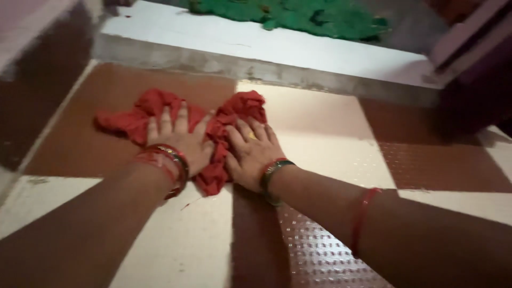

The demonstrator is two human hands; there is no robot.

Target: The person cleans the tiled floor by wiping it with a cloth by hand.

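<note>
Left hand (178,140): flat, fingers spread, palm pressed on crumpled red cotton cloth (160,114); red bangles at wrist. Right hand (252,153): also flat and open, fingers together, pressing cloth's right bunch; green and red bangles at wrist. Neither hand grasps, both bear down. Cloth lies centre frame, slightly left, on floor of brown and cream checkered tiles (330,149), some with raised dots. Grey concrete step (256,69) runs across upper frame; green rumpled fabric (298,16) at top centre, well apart.
</note>
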